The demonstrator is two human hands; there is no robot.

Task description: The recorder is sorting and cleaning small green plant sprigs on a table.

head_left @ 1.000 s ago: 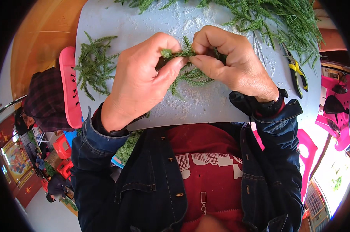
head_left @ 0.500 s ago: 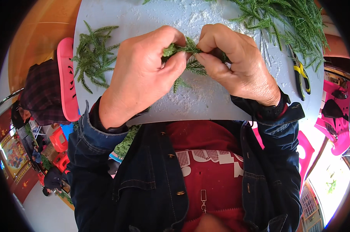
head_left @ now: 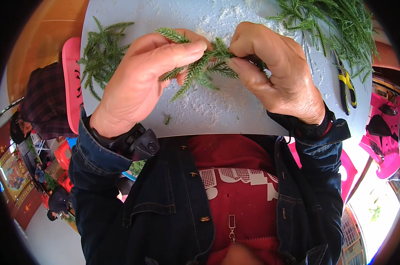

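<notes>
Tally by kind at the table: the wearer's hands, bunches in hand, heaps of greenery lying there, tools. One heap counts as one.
Hands: 2 (left hand, right hand)
Bunches in hand: 1 (green bunch)
Heaps: 2 (small heap, large heap)
Tools: 1 (yellow-and-black pliers)
Total: 6

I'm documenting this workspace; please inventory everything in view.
feathery branched sprig bundle: one, green, upper centre
loose feathery sprig clump: one, green, table's left
large feathery sprig pile: one, green, upper right
slim pliers: one, black and yellow, table's right
smooth rounded table: one, pale grey, upper centre
powdery flakes: uncountable, white, on table
moulded plastic chairs: several, pink, both sides
co-workers: several, dark clothing, left
left hand: one, bare, touching bundle
right hand: one, bare, pinching bundle
</notes>
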